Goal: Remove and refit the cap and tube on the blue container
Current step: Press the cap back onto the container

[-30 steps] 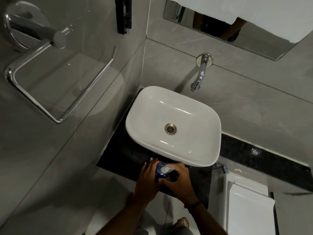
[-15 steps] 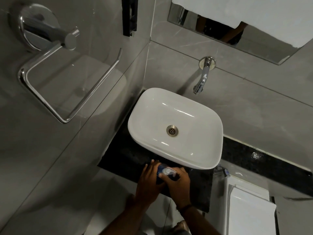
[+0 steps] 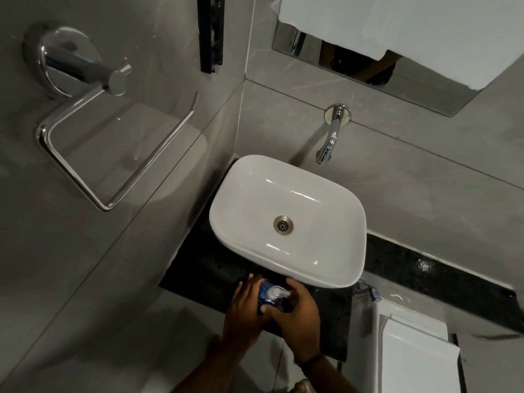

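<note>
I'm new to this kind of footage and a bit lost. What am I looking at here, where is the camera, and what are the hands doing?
There is no machine here: the camera sits on a person's head and looks down, so the wide lens bends the walls. You see a bathroom corner. A white basin stands on a dark counter, with a chrome tap on the wall above it and a chrome holder on the left wall. At the counter's near edge the person's left hand is wrapped round a blue container. The right hand is at the container too, its fingers just below the clear pump cap, which is on top. How firm either grip is cannot be judged.
</note>
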`<state>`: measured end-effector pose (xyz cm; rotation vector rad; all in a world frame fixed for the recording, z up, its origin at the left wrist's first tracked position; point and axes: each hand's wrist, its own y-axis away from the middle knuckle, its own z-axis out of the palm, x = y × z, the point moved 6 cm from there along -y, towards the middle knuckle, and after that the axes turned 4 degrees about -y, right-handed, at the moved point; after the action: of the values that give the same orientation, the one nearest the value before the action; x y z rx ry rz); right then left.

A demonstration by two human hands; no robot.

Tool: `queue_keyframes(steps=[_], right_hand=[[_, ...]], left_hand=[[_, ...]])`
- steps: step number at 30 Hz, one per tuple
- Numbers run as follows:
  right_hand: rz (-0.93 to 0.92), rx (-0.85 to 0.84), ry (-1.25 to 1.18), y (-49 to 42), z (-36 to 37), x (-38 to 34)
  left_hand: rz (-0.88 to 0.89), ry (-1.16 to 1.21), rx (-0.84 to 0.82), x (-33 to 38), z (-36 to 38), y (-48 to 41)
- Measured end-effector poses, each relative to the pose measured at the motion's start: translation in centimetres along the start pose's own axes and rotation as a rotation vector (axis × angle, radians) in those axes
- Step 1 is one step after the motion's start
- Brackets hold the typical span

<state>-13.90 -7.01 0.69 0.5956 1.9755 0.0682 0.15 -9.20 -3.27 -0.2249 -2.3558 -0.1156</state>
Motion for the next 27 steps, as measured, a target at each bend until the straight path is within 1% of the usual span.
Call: queue_keyframes(steps=[2,4,7,9,15,22,25,27], right_hand=[[-0.078,-0.018,0.142,0.8,-1.1,-0.8],[-0.177,-0.023,0.263,1.5,-2.0,-2.2],[-0.202,-0.067,0.299,2.0,-2.5,-3.4],[-0.164,-0.093,0.239,2.3,-2.4,-3.4],[0.008,-0.066,-0.065,2.4,-1.3,-2.3],[0.073,-0.064,-0.126,2.0,-0.8,-1.2],[0.135,0.01,-0.212,1.6,-1.3,-0.2],[0.216,0.057,-0.28,0.9,-1.5,1.0]], left_hand=[[-0.025,0.072,0.003,-0.2,-0.1,-0.1],[-0.068,0.106,-0.036,-0.4,0.1,-0.1],[-0.178,0.095,-0.084,-1.0,0.4,-0.1],[-0.204,0.086,-0.096,-1.1,0.6,-0.1],[-0.196,0.1,-0.108,-1.7,1.0,-0.1],[-0.188,0.098,-0.107,-1.7,1.3,-0.2],[-0.224,0.127,-0.126,-1.4,1.1,-0.2],[-0.245,0.164,-0.139,-1.3,1.0,-0.2]])
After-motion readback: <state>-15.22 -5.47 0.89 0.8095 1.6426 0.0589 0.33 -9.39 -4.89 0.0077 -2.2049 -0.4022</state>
